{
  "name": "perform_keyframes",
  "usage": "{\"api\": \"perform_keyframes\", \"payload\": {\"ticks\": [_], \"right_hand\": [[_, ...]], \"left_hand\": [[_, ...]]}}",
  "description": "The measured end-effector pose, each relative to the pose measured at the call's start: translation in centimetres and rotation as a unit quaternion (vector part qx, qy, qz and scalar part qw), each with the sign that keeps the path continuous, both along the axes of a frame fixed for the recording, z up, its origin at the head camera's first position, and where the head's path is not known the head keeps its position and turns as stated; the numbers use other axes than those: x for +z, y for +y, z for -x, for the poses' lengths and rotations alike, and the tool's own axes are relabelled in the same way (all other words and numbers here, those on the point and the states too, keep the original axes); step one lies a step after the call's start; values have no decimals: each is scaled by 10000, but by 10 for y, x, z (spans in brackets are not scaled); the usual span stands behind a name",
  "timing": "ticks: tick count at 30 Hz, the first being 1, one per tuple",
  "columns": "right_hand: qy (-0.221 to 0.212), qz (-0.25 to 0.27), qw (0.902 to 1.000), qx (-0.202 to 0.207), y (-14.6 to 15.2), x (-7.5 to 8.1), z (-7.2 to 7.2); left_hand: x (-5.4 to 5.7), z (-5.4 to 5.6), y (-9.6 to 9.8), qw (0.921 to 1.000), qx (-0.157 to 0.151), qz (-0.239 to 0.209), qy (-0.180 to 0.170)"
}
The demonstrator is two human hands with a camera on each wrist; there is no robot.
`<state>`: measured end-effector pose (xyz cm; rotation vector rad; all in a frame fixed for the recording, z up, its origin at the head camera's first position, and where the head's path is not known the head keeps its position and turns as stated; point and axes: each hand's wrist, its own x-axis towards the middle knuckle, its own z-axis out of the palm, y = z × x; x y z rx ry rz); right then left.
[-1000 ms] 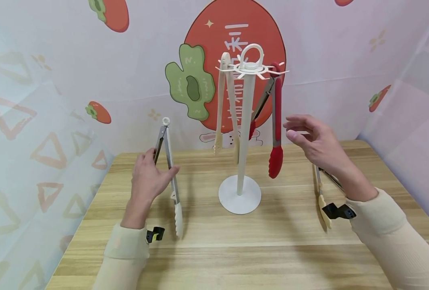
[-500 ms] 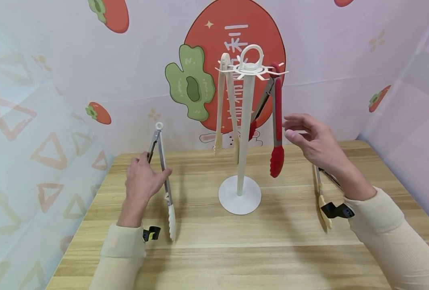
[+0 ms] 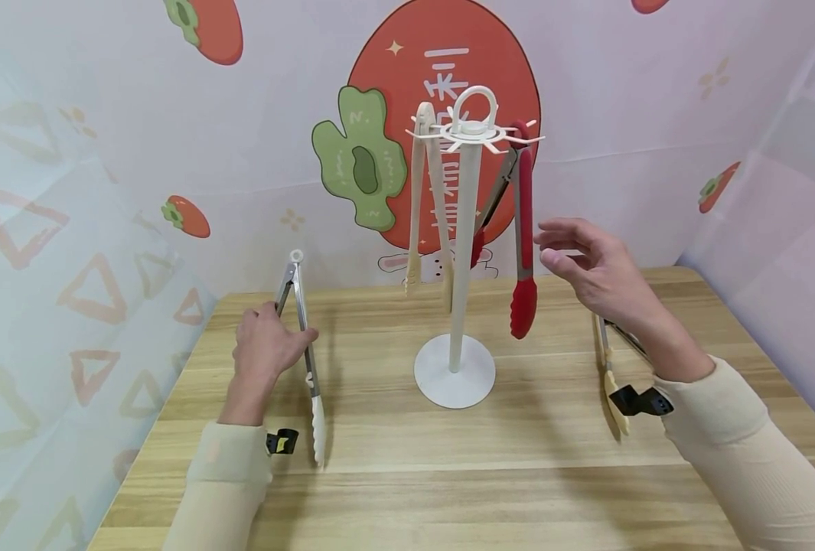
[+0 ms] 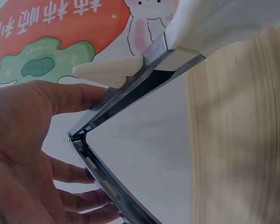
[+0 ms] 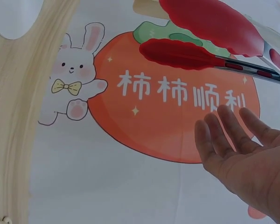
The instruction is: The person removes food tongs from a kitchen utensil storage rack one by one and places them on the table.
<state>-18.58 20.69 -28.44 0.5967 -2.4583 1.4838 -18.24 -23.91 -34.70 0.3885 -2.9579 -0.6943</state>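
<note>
In the head view my left hand [image 3: 262, 344] holds a pair of white-tipped metal tongs [image 3: 318, 428] above the left of the table, spread, ring end up. The left wrist view shows the thumb on one metal arm of the tongs [image 4: 133, 86] and the other fingers along the other arm, near the hinge. My right hand [image 3: 603, 268] is raised with nothing in it, fingers loosely bent, beside the red tongs [image 3: 526, 222] that hang on a white stand [image 3: 461, 306]. Red tips [image 5: 214, 23] show above the right hand [image 5: 247, 163] in its wrist view.
Beige tongs [image 3: 415, 214] hang on the stand's left side, from its spoked top. Another pair of tongs with pale yellow tips [image 3: 616, 402] lies on the wooden table [image 3: 407, 497] at right, partly hidden by the right forearm. A patterned wall cloth [image 3: 262, 145] stands behind.
My left hand has moved left and down with the white-tipped tongs, still spread. The right hand stays almost in place beside the red tongs.
</note>
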Motion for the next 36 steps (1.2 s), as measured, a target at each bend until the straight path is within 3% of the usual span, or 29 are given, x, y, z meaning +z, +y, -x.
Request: {"api": "perform_keyframes", "payload": {"ticks": [10, 22, 36], "right_hand": [[67, 88, 9997, 234, 0, 0, 4], [1, 2, 9997, 241, -4, 6, 9], [-181, 457, 9963, 705, -10, 11, 20]], "left_hand": [[-3, 7, -8, 9986, -49, 26, -535], [-4, 14, -16, 9934, -225, 335, -1069], [-11, 15, -19, 9865, -186, 438, -1570]]}}
